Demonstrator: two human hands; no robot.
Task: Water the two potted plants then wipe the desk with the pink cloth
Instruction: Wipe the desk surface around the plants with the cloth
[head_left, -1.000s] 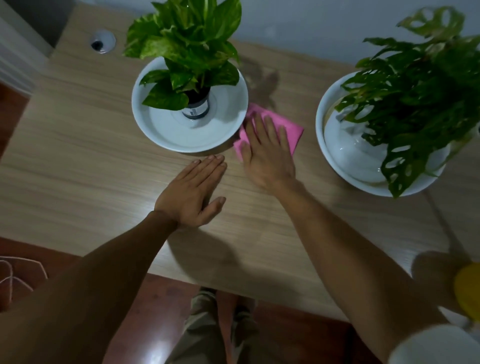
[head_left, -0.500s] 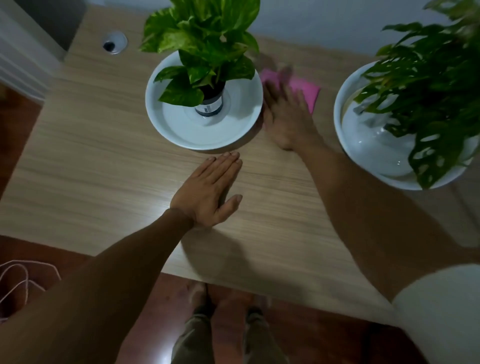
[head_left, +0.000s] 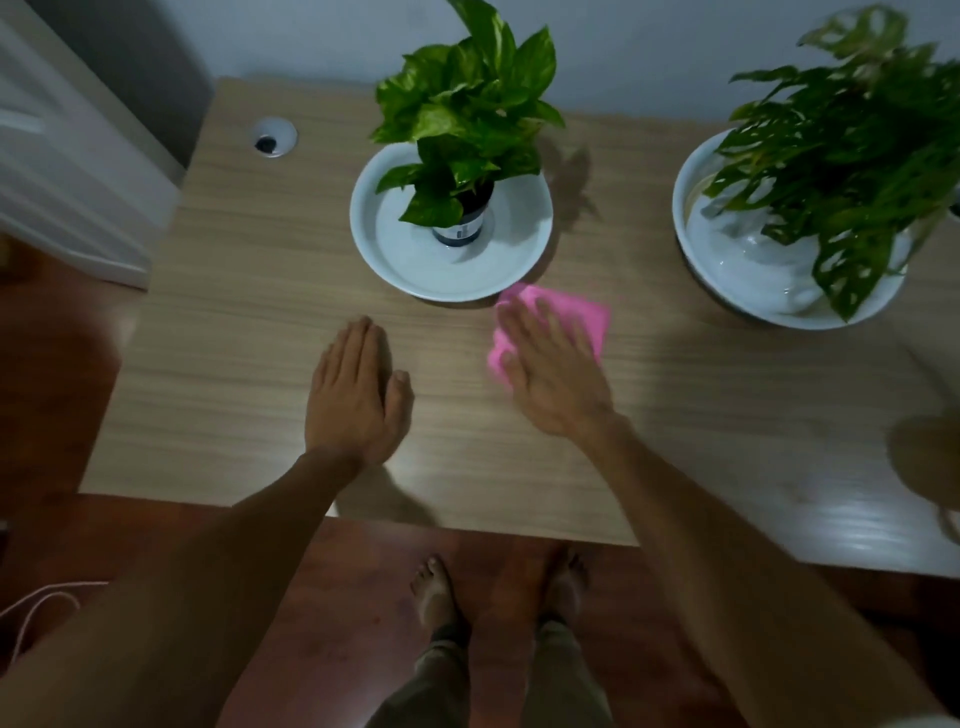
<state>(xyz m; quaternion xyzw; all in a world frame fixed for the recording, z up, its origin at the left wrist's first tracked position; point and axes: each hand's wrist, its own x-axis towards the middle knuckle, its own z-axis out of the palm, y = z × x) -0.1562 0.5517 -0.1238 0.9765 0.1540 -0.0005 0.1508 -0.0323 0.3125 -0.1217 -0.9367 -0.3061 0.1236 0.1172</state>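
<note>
The pink cloth (head_left: 576, 317) lies flat on the wooden desk (head_left: 234, 332), just in front of and to the right of the left white bowl (head_left: 415, 260). My right hand (head_left: 550, 369) presses flat on the cloth with fingers spread, covering its near half. My left hand (head_left: 356, 395) rests palm down on the desk to the left, holding nothing. A leafy green plant (head_left: 467, 119) in a small dark pot stands in the left bowl. At the right, a second plant (head_left: 852, 156) with holed leaves fills another white bowl (head_left: 727, 291).
A round cable hole (head_left: 274, 137) sits at the desk's back left. A white door or panel (head_left: 67, 156) stands left of the desk. The desk's front edge runs above my bare feet (head_left: 436, 592) on the red-brown floor. A white cord (head_left: 31, 608) lies at the lower left.
My right hand has slid the pink cloth from behind the left bowl back toward me, to the bowl's front right. My left hand stays flat on the desk.
</note>
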